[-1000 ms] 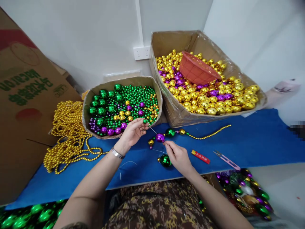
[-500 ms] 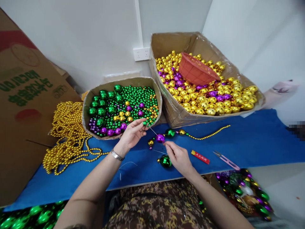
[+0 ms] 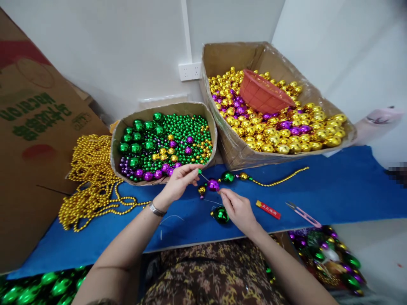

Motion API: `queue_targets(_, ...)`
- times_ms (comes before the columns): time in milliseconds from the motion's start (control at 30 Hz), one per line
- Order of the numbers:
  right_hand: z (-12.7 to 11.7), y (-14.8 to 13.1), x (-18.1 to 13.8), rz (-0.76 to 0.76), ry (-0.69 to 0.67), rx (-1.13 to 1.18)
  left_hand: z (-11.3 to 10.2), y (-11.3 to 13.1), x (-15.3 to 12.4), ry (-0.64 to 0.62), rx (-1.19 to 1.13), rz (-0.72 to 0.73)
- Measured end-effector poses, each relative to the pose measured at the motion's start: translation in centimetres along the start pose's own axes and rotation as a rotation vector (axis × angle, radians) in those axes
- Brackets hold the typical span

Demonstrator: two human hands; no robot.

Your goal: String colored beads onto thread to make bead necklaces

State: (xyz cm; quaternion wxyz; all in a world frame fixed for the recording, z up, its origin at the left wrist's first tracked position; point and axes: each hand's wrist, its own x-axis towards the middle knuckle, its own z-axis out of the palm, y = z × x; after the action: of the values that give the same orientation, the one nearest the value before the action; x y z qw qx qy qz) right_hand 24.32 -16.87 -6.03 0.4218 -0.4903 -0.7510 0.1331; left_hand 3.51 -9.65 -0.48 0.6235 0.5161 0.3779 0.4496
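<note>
My left hand (image 3: 180, 183) is closed in a pinch on a small green bead (image 3: 200, 171) at the front right of the bead box. From that bead a thin pale line, thread or needle, runs to a large purple bead (image 3: 213, 184). Just below the purple bead, my right hand (image 3: 238, 209) has its fingertips pinched together at the bead's lower edge, apparently on the strand. A partly strung garland with a green ball (image 3: 227, 177) and a gold bead (image 3: 243, 176) lies behind the hands. Beside my right fingers rests a big green ball (image 3: 221, 214).
A cardboard box (image 3: 115, 159) of mixed beads stands behind my left hand. The larger box (image 3: 237, 156) holds gold and purple balls and a red basket (image 3: 265, 93). Gold bead strings (image 3: 92, 178) lie left; a red packet (image 3: 269, 209) and thread snips (image 3: 303, 214) lie right.
My left hand has moved slightly right and down, bringing the small green bead closer to the purple bead. My right hand stays in nearly the same place.
</note>
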Motion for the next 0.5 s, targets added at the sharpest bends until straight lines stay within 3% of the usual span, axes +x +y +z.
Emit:
queue_targets(67, 0.0, 0.0, 0.0, 0.015, 0.004, 0.013, -0.1, 0.2, 0.0, -0.025, 0.172, 0.036)
queue_targets(133, -0.2, 0.1, 0.0, 0.032, 0.003, 0.021, -1.0, 0.8, 0.4, 0.031, 0.399, 0.1)
queue_targets(267, -0.3, 0.3, -0.1, 0.049, -0.003, 0.02, -4.2, 2.5, 3.0, 0.243, 1.219, 0.232)
queue_targets(367, -0.1, 0.3, -0.1, 0.045, -0.004, 0.023, -6.4, 3.1, 5.3, 0.213, 1.676, 0.02)
queue_targets(433, 0.1, 0.2, -0.1, 0.036, -0.001, 0.024, -7.2, 3.1, 6.5, 0.161, 1.763, -0.128)
queue_targets(500, 0.2, 0.2, -0.1, 0.032, 0.003, 0.023, -7.5, 3.0, 7.1, 0.154, 1.744, -0.16)
